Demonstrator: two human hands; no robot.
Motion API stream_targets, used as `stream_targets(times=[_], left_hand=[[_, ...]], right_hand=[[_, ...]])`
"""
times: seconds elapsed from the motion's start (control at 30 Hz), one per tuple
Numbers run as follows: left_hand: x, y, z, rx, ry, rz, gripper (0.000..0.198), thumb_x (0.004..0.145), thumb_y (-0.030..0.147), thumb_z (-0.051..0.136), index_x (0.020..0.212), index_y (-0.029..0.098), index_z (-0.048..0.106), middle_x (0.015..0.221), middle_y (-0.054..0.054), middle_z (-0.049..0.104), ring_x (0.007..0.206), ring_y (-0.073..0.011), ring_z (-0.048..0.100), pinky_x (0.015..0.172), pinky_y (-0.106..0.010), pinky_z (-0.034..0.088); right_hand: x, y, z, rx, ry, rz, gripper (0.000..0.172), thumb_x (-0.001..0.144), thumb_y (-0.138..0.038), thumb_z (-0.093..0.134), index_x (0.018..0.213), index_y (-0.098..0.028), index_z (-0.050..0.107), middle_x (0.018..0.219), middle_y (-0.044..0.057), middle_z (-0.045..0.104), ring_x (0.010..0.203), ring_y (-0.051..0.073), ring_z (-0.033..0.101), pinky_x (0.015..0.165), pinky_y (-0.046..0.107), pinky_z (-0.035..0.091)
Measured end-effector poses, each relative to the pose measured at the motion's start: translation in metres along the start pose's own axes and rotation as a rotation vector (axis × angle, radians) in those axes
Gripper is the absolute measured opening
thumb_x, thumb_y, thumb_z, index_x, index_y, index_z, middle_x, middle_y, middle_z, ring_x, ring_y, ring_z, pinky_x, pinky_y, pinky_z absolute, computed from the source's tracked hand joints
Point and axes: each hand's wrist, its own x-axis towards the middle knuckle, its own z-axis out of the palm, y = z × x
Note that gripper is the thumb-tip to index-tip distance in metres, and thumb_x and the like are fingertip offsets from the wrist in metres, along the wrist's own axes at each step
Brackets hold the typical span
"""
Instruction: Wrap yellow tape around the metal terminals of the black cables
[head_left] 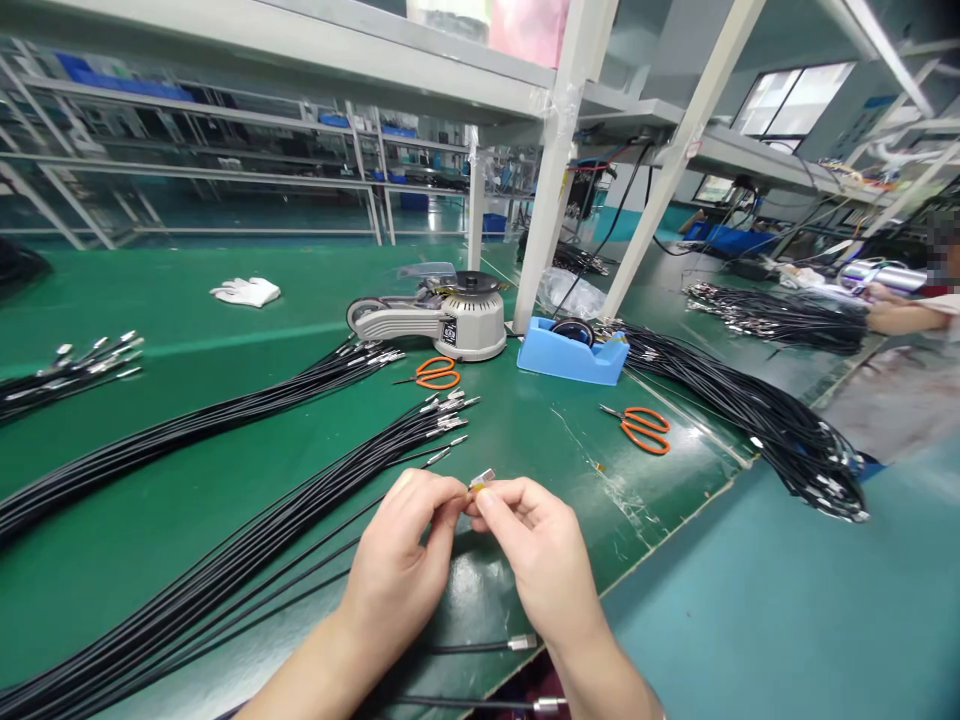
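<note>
Close together over the green table, both my hands are at the end of a black cable with a silver metal connector [484, 477]. My left hand [397, 545] pinches the cable just behind the connector, most of it hidden by the fingers. A small bit of yellow tape [478, 488] shows at the connector, and the thumb and forefinger of my right hand [544, 550] are closed on it. Beside my left hand lies a bundle of black cables [300, 510] with silver ends. Another silver cable end [521, 642] lies below my hands at the table edge.
Ahead stand a grey tape dispenser [472, 320] and a blue tape dispenser [574, 352]. Orange-handled scissors [437, 373] and a second pair of scissors [645, 430] lie nearby. A white glove [247, 291] is far left. More cables [735, 390] lie right, near another person's arm [911, 318].
</note>
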Motion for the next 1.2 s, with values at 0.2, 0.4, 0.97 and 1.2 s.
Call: stream_targets(times=[0.2,0.4,0.97,1.2], left_hand=[[-0.0002,-0.0002,-0.0019,-0.011,-0.023,0.044,0.02,0.086,0.005,0.046,0.089,0.022,0.058,0.078,0.0,0.06,0.075,-0.0124,0.055,0.069,-0.025,0.045],[0.0006,0.0009,-0.0023,-0.004,-0.019,0.055,0.02,0.088,0.008,0.045,0.091,0.022,0.059,0.078,-0.001,0.061,0.074,-0.013,0.055,0.068,-0.026,0.046],[-0.0014,-0.0015,-0.0003,0.004,-0.005,0.054,0.023,0.089,0.01,0.045,0.101,0.022,0.06,0.079,-0.001,0.059,0.075,-0.0128,0.055,0.067,-0.026,0.047],[-0.0027,-0.003,0.0009,0.018,0.016,0.097,0.032,0.088,0.005,0.046,0.112,0.023,0.058,0.08,0.0,0.056,0.074,-0.0111,0.053,0.067,-0.023,0.046]], right_hand=[[-0.0016,0.0004,0.0006,-0.005,0.014,0.008,0.02,0.075,-0.035,0.066,0.074,-0.015,0.066,0.074,0.006,0.069,0.068,0.017,0.062,0.068,0.03,0.051],[-0.001,-0.0005,0.0007,0.009,0.01,0.017,0.02,0.073,-0.036,0.067,0.072,-0.016,0.066,0.076,0.006,0.07,0.069,0.018,0.063,0.069,0.031,0.052],[0.0003,-0.0014,-0.0012,-0.033,-0.02,-0.004,0.021,0.076,-0.036,0.065,0.073,-0.015,0.066,0.071,0.005,0.068,0.068,0.017,0.063,0.068,0.029,0.051],[0.0022,0.0028,-0.002,-0.045,-0.046,-0.008,0.023,0.079,-0.037,0.062,0.074,-0.015,0.065,0.07,0.004,0.067,0.067,0.016,0.061,0.067,0.028,0.05]])
